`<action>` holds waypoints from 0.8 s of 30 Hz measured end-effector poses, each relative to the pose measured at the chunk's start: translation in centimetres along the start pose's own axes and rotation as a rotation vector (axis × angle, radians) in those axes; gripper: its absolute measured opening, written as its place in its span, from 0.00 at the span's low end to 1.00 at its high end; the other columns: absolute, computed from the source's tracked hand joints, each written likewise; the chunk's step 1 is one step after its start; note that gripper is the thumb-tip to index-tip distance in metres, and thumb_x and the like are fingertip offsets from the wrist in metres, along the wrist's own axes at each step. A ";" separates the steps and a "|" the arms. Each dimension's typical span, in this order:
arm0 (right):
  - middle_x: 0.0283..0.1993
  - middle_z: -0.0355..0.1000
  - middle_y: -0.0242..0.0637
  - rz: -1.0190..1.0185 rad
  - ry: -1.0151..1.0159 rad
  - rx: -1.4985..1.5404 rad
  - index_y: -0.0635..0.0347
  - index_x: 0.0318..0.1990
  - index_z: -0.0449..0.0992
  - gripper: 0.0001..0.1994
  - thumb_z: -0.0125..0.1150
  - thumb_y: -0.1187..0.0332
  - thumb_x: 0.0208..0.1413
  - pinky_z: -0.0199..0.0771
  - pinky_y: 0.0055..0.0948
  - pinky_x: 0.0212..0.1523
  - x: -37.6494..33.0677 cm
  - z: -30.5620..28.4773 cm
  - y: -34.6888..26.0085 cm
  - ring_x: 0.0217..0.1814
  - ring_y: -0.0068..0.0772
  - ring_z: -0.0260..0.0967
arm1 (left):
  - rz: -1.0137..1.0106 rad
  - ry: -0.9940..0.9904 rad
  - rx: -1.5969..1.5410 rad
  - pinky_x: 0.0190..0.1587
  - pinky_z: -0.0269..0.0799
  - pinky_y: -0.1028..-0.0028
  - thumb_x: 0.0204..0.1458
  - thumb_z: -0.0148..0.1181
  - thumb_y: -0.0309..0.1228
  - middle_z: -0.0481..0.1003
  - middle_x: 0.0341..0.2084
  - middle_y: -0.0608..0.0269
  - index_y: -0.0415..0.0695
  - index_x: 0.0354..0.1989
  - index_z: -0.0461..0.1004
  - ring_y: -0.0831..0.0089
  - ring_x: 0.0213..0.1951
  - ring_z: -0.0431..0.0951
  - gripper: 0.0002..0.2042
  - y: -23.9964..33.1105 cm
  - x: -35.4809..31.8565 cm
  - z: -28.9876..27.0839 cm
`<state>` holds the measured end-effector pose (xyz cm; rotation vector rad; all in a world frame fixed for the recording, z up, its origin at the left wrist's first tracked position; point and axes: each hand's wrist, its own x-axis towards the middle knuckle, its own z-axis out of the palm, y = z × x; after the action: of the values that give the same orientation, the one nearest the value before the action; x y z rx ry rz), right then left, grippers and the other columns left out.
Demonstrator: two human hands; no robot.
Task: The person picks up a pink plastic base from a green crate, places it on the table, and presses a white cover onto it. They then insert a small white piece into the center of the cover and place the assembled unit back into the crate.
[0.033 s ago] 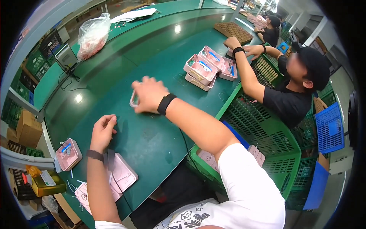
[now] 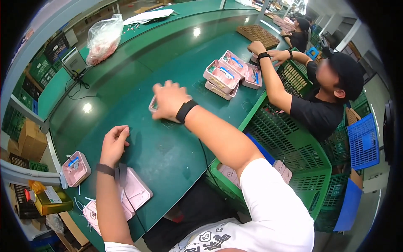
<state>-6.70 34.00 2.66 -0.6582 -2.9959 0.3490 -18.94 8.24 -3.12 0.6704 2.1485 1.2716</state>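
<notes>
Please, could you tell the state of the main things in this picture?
Left hand: loosely curled, nothing visible in it
Right hand: spread over a pale case, grip unclear
Pale case: mostly hidden
Upper stacked case: open, blue part inside
Lower stacked case: covered by the upper one
Far-left pink case: open, blue part inside
Plastic bag: holding pinkish contents
Green crate: open, pink pieces inside

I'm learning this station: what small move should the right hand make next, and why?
Perhaps ease the pale piece a little right, toward the pink boxes. The right hand is over it, covering most of it, and the boxes stand to its right. How firmly it is gripped is hidden.
</notes>
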 end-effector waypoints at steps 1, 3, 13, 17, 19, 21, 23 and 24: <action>0.63 0.74 0.52 0.129 0.016 -0.025 0.57 0.67 0.76 0.45 0.84 0.48 0.40 0.75 0.62 0.64 0.2 -0.2 0.5 0.67 0.58 0.73 | -0.010 0.007 0.004 0.30 0.72 0.77 0.73 0.62 0.45 0.83 0.44 0.63 0.43 0.61 0.82 0.78 0.33 0.80 0.20 -0.2 -0.1 -0.1; 0.62 0.76 0.51 0.236 0.106 -0.220 0.57 0.61 0.82 0.35 0.80 0.52 0.45 0.74 0.66 0.65 0.3 -1.0 2.6 0.69 0.59 0.71 | 0.003 -0.005 0.005 0.30 0.72 0.77 0.73 0.62 0.45 0.83 0.44 0.63 0.43 0.61 0.82 0.78 0.34 0.80 0.20 0.4 0.6 0.6; 0.59 0.79 0.49 -0.130 0.042 -0.283 0.57 0.51 0.86 0.15 0.67 0.71 0.56 0.75 0.60 0.62 3.1 1.9 4.0 0.65 0.57 0.74 | 0.355 0.155 0.204 0.39 0.80 0.71 0.68 0.68 0.39 0.86 0.40 0.61 0.38 0.54 0.84 0.75 0.37 0.84 0.16 -0.1 0.4 -1.8; 0.53 0.82 0.50 -0.620 0.068 0.103 0.59 0.45 0.85 0.10 0.70 0.67 0.57 0.81 0.46 0.58 3.2 3.7 2.3 0.56 0.53 0.80 | 0.406 0.342 0.212 0.46 0.82 0.68 0.64 0.71 0.36 0.87 0.40 0.58 0.38 0.52 0.84 0.68 0.39 0.86 0.16 8.1 -2.7 -3.7; 0.47 0.83 0.48 -0.678 -0.106 0.265 0.60 0.42 0.85 0.11 0.72 0.63 0.58 0.82 0.43 0.52 2.0 3.8 0.1 0.49 0.49 0.82 | 0.353 0.371 0.241 0.47 0.83 0.67 0.63 0.71 0.35 0.87 0.41 0.58 0.38 0.53 0.84 0.66 0.40 0.87 0.16 10.4 -7.0 -5.3; 0.44 0.83 0.47 -0.717 -0.197 0.332 0.61 0.41 0.84 0.12 0.73 0.61 0.59 0.83 0.41 0.49 1.4 3.4 -1.2 0.45 0.47 0.83 | 0.443 0.261 0.649 0.57 0.81 0.63 0.53 0.78 0.37 0.83 0.52 0.53 0.41 0.65 0.78 0.56 0.52 0.85 0.30 11.1 -12.0 -4.9; 0.38 0.82 0.44 -0.749 -0.197 0.375 0.61 0.39 0.84 0.14 0.74 0.59 0.59 0.83 0.39 0.45 0.6 3.2 -2.3 0.38 0.45 0.82 | 0.485 0.185 0.684 0.62 0.77 0.61 0.47 0.81 0.38 0.79 0.58 0.48 0.42 0.72 0.71 0.51 0.58 0.81 0.41 8.3 -16.1 -4.8; 0.35 0.82 0.43 -0.760 -0.196 0.400 0.62 0.38 0.84 0.15 0.75 0.57 0.59 0.83 0.38 0.43 0.3 3.3 -2.9 0.35 0.44 0.81 | 0.535 0.087 0.714 0.67 0.74 0.59 0.41 0.84 0.39 0.74 0.64 0.44 0.43 0.79 0.64 0.45 0.64 0.76 0.52 6.9 -17.7 -4.7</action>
<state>-8.48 30.82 0.10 0.5600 -2.9133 0.9345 -8.30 -3.35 8.54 1.5852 2.6001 0.7261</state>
